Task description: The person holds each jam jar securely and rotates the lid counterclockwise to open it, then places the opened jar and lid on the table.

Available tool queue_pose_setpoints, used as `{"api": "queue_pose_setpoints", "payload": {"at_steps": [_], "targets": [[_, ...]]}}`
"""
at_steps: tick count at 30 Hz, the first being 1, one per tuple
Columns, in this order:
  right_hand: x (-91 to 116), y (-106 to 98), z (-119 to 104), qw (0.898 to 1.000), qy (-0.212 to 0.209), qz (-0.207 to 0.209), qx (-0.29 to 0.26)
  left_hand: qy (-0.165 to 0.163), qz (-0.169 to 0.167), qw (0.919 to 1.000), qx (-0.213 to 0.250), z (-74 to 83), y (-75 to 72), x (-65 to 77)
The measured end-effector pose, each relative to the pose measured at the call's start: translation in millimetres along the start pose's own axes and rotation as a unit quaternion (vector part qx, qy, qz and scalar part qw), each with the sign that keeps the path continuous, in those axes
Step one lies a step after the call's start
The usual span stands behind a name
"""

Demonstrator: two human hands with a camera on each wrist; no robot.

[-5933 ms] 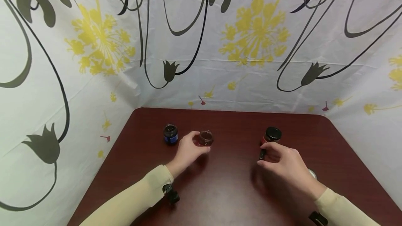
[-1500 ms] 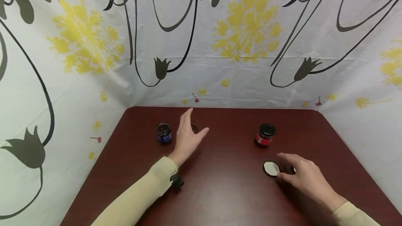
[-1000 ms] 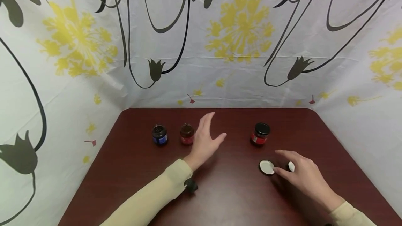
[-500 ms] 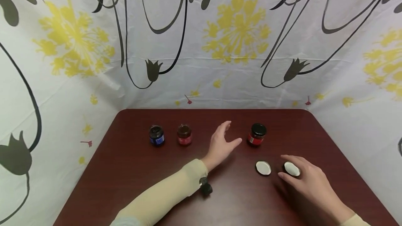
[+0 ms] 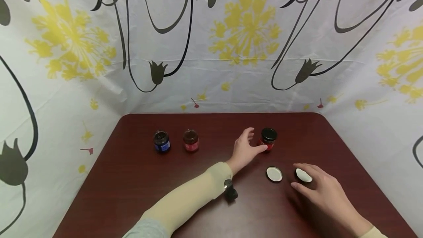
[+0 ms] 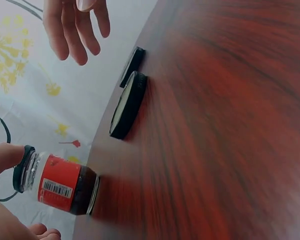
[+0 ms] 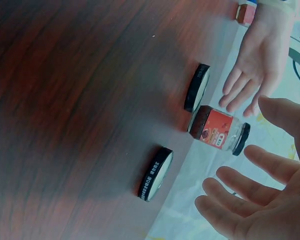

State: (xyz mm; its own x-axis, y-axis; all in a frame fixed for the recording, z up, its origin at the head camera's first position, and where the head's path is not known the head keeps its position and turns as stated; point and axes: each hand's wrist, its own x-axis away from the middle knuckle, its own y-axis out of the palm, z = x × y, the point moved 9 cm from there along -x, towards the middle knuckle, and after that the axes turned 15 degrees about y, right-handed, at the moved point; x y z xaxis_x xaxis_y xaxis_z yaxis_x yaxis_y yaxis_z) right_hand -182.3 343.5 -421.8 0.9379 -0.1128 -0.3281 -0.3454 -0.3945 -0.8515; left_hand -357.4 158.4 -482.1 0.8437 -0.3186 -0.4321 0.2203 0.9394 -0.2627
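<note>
A glass jar with a red label and black lid [image 5: 268,137] stands upright at the back right of the table. My left hand [image 5: 245,150] is at its left side, thumb and fingers spread; the thumb overlaps the jar's front in the head view and lies by the lid in the left wrist view. Two black lids lie with pale insides up: one lid [image 5: 274,174] in front of the jar, another lid [image 5: 303,175] beside my right hand [image 5: 325,190]. That hand hovers with thumb and fingers apart and nothing between them, as the right wrist view [image 7: 260,185] also shows.
Two lidless jars stand at the back left: a jar with a blue label [image 5: 162,142] and a jar with a red label [image 5: 191,141]. The dark red table [image 5: 132,186] meets a patterned cloth [image 5: 185,47] behind and at both sides.
My left hand has let go of the lidless red-label jar and moved right to the lidded one. My right hand has drawn back from that jar, now beside the second lid.
</note>
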Motion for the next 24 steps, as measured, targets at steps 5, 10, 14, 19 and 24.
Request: {"api": "queue_pose_setpoints", "payload": {"at_steps": [5,10,14,19,24], "targets": [[0.6,-1.7,-3.3,1.0,-0.004,0.007,-0.012,-0.009,-0.002,1.0,-0.001,-3.3,11.8,-5.5],[3.2,-3.1,-6.3,1.0,-0.011,0.01,-0.017,-0.019,-0.011,0.9997,-0.005,-8.9,20.0,-5.8],[5.2,-3.5,-5.2,1.0,-0.009,0.007,-0.015,-0.02,-0.013,0.9997,0.006,-11.8,25.6,-6.0],[8.6,-3.6,-3.1,1.0,-0.005,0.005,-0.014,-0.008,-0.01,0.9998,0.015,-12.8,28.5,-7.8],[10.6,-5.3,-2.6,1.0,-0.008,0.009,-0.011,0.006,-0.012,0.9998,0.012,-15.4,31.1,-10.9]]}}
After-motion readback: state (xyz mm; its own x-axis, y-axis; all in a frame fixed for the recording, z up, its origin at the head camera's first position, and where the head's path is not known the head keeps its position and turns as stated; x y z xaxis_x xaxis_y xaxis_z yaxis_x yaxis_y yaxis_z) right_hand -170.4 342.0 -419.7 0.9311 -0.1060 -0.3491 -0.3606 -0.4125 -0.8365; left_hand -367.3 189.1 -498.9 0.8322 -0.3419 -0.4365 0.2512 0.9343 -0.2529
